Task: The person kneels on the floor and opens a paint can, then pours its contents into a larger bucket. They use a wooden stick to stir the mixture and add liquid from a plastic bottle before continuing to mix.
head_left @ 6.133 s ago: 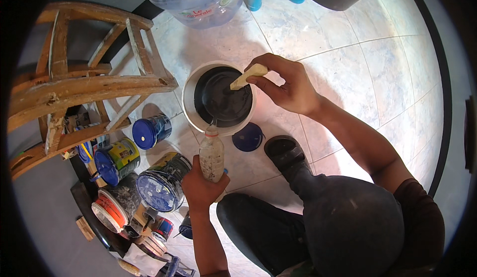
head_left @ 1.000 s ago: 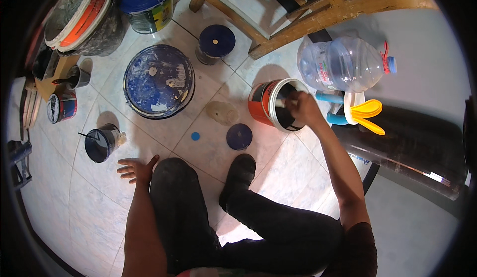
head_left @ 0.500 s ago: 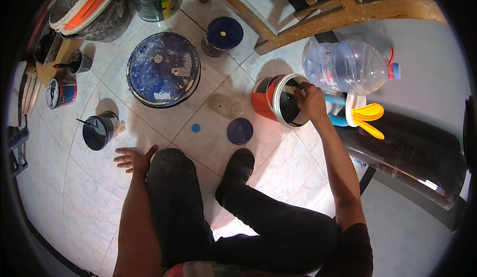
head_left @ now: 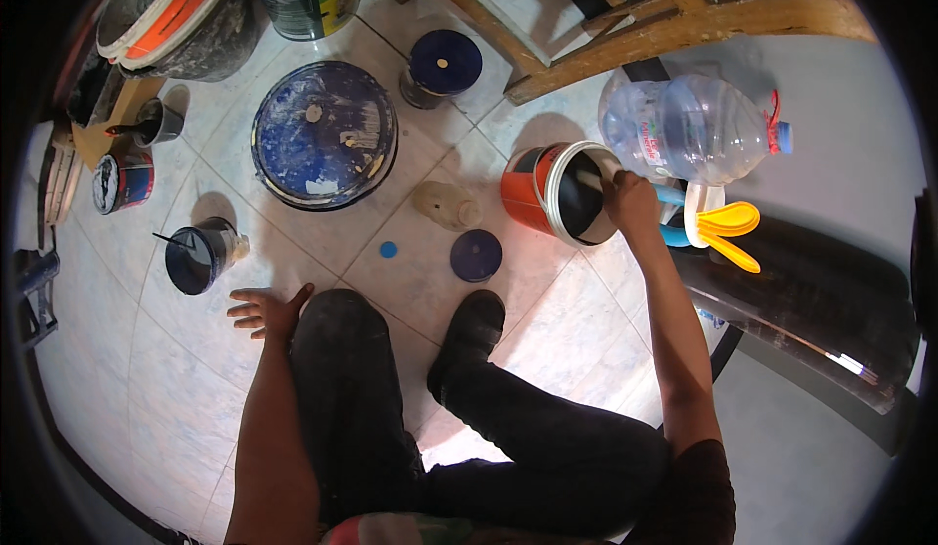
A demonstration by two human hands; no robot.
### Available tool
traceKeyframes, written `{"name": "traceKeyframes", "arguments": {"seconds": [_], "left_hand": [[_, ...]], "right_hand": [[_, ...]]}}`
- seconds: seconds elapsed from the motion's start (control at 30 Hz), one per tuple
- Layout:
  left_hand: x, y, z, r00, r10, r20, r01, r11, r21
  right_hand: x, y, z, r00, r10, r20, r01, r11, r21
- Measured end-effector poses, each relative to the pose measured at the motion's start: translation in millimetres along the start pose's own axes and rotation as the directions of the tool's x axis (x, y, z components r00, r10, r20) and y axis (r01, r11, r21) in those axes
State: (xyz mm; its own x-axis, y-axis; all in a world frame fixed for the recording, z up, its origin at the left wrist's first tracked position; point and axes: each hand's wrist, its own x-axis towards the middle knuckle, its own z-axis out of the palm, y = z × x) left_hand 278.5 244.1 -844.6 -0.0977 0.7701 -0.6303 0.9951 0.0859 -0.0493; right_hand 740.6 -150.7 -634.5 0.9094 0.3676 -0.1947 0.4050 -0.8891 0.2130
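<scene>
An orange bucket with a white rim stands to the right, dark inside. At the right side of its mouth is my right hand, its fingers closed. A thin, pale object may be in them, but the hand and the dark inside hide its kind. My left hand is beside my left knee with fingers spread and nothing in it. Nearest to it is a dark cup with a thin stick in it. Left of the bucket are a small translucent bottle and a round dark blue lid.
A large paint-spotted blue lid covers a tub, with a dark-lidded can beside it. A big clear bottle lies by the wall near a yellow-and-blue item. A wooden chair and stacked buckets are farther off.
My right hand has moved slightly right and down along the bucket's mouth, still closed. My left hand has stayed spread in the same place. The whole view has shifted a little.
</scene>
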Motion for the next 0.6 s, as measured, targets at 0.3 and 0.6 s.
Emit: {"name": "traceKeyframes", "arguments": {"seconds": [0.3, 0.6], "left_hand": [[0.8, -1.6, 0.6, 1.000, 0.017, 0.004, -0.017, 0.999, -0.028], [3.2, -4.8, 3.5, 1.000, 0.026, -0.010, -0.026, 1.000, -0.003]], "right_hand": [[-1.9, -20.9, -13.1, 0.987, -0.064, 0.146, 0.011, 0.942, 0.337], [-23.6, -11.0, -5.2, 0.913, -0.273, 0.302, 0.153, 0.917, 0.368]]}}
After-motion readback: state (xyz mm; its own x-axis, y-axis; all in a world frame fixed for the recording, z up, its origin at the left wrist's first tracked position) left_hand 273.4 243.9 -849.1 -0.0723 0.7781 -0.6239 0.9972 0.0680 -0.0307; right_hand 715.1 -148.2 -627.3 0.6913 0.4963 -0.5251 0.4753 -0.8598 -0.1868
